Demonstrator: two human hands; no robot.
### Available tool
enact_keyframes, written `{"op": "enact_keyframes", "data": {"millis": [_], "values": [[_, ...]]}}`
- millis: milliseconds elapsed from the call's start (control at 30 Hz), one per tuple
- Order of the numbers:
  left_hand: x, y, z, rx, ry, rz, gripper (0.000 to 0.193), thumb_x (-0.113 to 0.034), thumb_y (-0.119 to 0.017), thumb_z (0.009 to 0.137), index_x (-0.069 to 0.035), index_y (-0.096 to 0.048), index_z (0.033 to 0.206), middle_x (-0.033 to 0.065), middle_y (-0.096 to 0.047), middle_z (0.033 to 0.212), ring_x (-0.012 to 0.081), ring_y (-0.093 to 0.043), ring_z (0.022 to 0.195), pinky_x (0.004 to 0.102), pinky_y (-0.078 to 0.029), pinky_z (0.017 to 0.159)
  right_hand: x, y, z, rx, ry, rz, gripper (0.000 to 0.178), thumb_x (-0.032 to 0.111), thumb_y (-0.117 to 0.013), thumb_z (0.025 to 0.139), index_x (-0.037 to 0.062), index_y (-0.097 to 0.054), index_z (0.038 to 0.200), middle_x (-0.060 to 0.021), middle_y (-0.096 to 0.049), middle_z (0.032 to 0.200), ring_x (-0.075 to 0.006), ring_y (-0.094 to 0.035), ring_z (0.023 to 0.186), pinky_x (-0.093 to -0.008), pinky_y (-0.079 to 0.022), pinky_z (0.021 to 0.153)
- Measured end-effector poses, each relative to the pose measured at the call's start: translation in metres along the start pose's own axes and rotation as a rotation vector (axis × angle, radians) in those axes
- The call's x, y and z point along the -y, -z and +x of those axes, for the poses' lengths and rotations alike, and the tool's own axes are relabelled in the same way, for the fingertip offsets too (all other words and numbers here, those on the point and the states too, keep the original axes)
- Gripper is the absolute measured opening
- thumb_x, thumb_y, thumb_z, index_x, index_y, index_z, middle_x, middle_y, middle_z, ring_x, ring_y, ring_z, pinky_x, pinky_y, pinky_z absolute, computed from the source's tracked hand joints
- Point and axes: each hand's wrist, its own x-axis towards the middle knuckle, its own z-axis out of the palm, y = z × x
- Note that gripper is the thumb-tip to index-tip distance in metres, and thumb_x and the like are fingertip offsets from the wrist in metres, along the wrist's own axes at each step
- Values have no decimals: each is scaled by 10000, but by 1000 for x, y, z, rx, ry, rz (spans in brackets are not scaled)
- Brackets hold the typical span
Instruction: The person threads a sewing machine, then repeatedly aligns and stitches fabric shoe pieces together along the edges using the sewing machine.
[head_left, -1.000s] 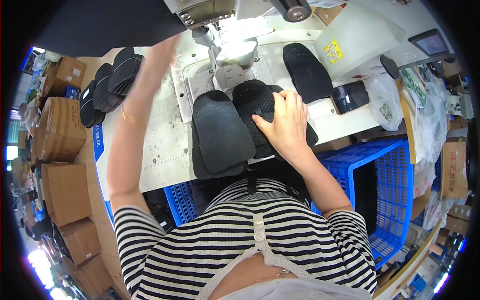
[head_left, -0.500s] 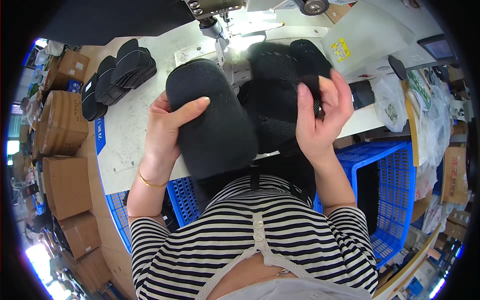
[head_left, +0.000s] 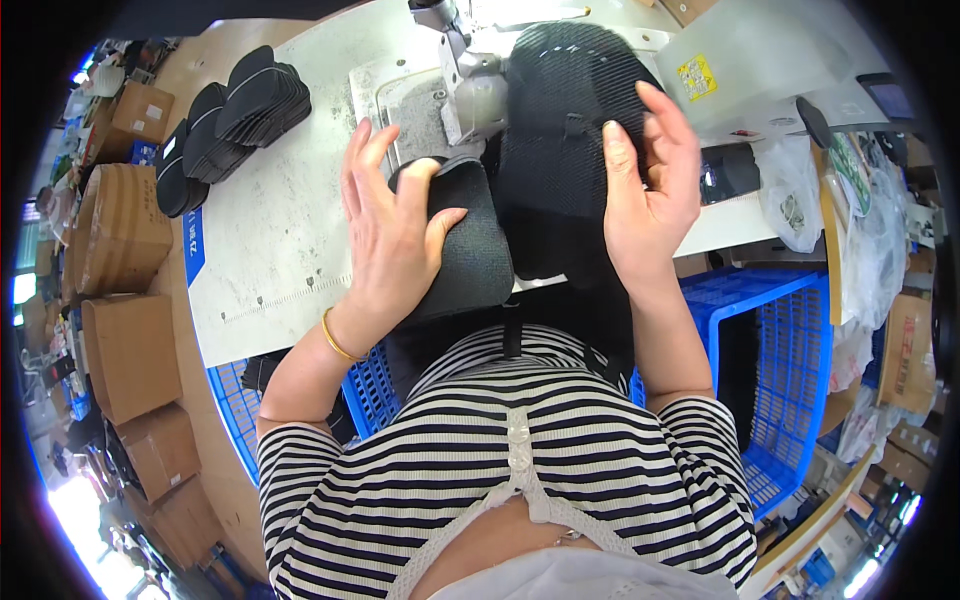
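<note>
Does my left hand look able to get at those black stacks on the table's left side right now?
Probably yes: your left hand touches a black pad, but only tabletop shows between it and the stacks, so the way looks free.

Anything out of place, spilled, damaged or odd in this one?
Nothing looks spilled or broken. Two mild oddities: grey specks and smudges on the white tabletop beside the machine arm make it look dirty, and the black stacks at its left lean in a fan instead of sitting squared up.
</note>
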Motion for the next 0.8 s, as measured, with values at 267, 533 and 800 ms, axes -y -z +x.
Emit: {"op": "enact_keyframes", "data": {"millis": [267, 533, 800], "values": [[11, 0, -7, 76, -163, -86, 586, -6, -780, 748, 13, -495, 1259, 162, -596, 1134, 298, -622, 957, 390, -514, 879, -4, 8, -8, -102, 111, 90, 412, -46, -631, 919, -76, -441, 1283, -198, -570, 1218, -194, -616, 1034, -298, -510, 913], [5, 73, 28, -6, 779, -1668, 210, -20, -687, 846, 16, -702, 1052, 111, -731, 954, 173, -707, 826, 299, -580, 758, 19, 9, 2, 79, 294, -94, 181, -93, -591, 915, -35, -638, 1081, -104, -628, 1000, -143, -583, 841, -225, -469, 736], [-1, 45, 38, -254, 632, -1431, 208, -26, -703, 891, 18, -678, 1093, 84, -719, 1007, 143, -688, 870, 263, -568, 770, 54, -15, -4, 531, -671, 633, 162, 46, -552, 967, -14, -625, 1099, -26, -613, 911, -45, -568, 759, -192, -466, 656]]}}
